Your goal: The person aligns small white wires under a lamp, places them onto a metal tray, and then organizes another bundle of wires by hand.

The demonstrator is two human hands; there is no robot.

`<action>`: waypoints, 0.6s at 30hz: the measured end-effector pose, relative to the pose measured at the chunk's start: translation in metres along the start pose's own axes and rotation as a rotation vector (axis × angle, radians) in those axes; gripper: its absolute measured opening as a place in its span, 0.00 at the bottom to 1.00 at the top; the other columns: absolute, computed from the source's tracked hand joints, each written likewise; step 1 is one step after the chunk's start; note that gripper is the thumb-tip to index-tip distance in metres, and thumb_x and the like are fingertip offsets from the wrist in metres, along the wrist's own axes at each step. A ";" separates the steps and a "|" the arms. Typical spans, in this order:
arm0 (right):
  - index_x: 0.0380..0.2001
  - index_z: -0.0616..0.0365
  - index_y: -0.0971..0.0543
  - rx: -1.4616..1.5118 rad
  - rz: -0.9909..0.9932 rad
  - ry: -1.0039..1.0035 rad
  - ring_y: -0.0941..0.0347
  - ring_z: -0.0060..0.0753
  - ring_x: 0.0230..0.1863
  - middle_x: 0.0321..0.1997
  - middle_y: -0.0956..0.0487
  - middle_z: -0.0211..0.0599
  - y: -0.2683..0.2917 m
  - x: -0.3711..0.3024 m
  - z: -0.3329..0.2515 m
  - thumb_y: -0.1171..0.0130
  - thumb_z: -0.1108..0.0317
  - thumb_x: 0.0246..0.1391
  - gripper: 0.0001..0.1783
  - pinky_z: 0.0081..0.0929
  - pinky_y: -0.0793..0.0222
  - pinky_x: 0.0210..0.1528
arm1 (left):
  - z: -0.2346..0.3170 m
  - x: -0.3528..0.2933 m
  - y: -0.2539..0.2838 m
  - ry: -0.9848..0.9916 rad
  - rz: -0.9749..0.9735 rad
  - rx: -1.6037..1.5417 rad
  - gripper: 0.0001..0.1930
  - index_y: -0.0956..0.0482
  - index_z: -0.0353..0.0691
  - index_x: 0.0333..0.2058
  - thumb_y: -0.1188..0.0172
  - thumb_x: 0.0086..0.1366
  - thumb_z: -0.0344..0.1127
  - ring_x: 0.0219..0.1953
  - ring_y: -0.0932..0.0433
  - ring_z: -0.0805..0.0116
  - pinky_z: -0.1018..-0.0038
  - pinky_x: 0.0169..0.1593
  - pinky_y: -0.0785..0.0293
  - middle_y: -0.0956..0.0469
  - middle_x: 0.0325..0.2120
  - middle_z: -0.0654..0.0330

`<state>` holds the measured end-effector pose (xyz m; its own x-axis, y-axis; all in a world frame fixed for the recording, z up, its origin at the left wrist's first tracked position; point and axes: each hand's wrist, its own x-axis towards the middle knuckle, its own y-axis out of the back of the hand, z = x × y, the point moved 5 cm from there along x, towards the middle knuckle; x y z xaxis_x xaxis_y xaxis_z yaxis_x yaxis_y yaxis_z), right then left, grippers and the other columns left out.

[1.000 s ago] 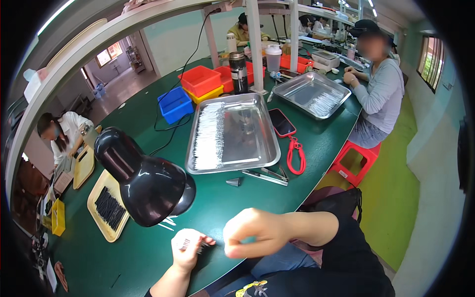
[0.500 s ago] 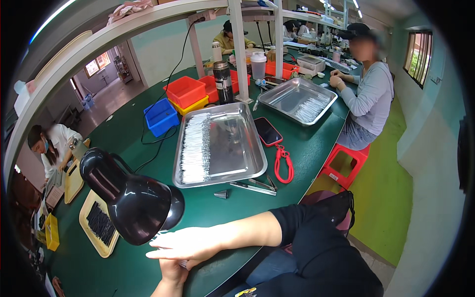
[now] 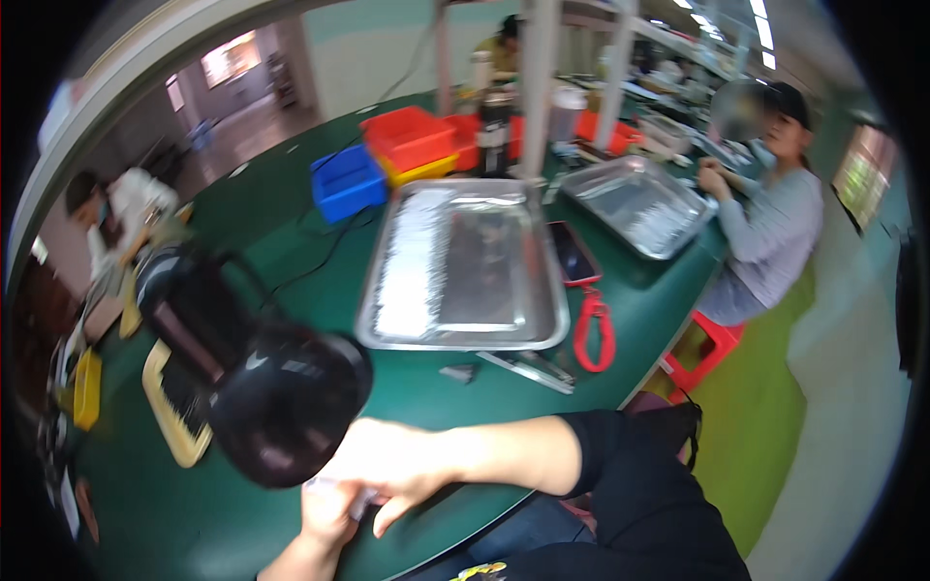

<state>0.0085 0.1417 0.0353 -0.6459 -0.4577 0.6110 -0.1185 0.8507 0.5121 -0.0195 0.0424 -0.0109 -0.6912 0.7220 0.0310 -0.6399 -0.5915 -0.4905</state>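
Beneath the black desk lamp [image 3: 281, 397] my two hands are together, brightly lit. My left hand [image 3: 327, 513] is closed around something small and pale that I cannot make out. Across its top lies my right hand [image 3: 392, 465], with the thumb pointing down and apart; its other fingers are washed out and partly hidden by the lamp head. Beyond them stands a metal tray [image 3: 489, 329] with a dense row of thin white sticks [image 3: 412, 261] along its left side. A grey cone-shaped piece [image 3: 458, 373] and metal tweezers [image 3: 528, 370] lie in front of the tray.
A phone [image 3: 573, 254] with a red strap [image 3: 593, 331] lies right of the tray. Behind are blue [image 3: 349, 184] and red bins [image 3: 407, 137] and a dark flask [image 3: 495, 136]. A second tray [image 3: 639, 205] sits near a seated person [image 3: 775, 213]. A cream tray [image 3: 174, 412] is left.
The view has shifted and blurred, so the table things sit farther right. My right hand has turned over the left one, its thumb now pointing down.
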 end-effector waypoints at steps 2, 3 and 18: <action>0.37 0.62 0.31 -0.104 0.064 -0.296 0.39 0.44 0.39 0.37 0.34 0.45 0.009 -0.003 0.015 0.36 0.60 0.29 0.29 0.32 0.40 0.42 | -0.003 0.003 0.009 -0.098 -0.228 0.209 0.09 0.28 0.26 0.27 0.46 0.53 0.29 0.21 0.26 0.66 0.74 0.25 0.28 0.26 0.22 0.51; 0.31 0.62 0.28 -0.075 0.241 -0.356 0.36 0.39 0.29 0.27 0.32 0.41 0.017 -0.011 0.026 0.41 0.63 0.36 0.18 0.26 0.37 0.35 | -0.004 0.002 0.008 0.046 -0.057 0.193 0.09 0.28 0.27 0.29 0.47 0.55 0.30 0.19 0.26 0.67 0.77 0.22 0.31 0.26 0.20 0.52; 0.36 0.65 0.30 0.450 0.141 -0.642 0.32 0.20 0.28 0.27 0.28 0.33 0.001 -0.032 0.052 0.52 0.75 0.51 0.08 0.16 0.34 0.30 | -0.005 0.001 0.005 0.198 0.056 -0.014 0.06 0.28 0.32 0.28 0.44 0.53 0.29 0.20 0.27 0.76 0.86 0.20 0.35 0.26 0.20 0.59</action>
<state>-0.0104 0.1707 -0.0152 -0.9695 -0.2167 0.1144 -0.2086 0.9748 0.0791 -0.0216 0.0416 -0.0173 -0.6453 0.7452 -0.1679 -0.5965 -0.6289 -0.4987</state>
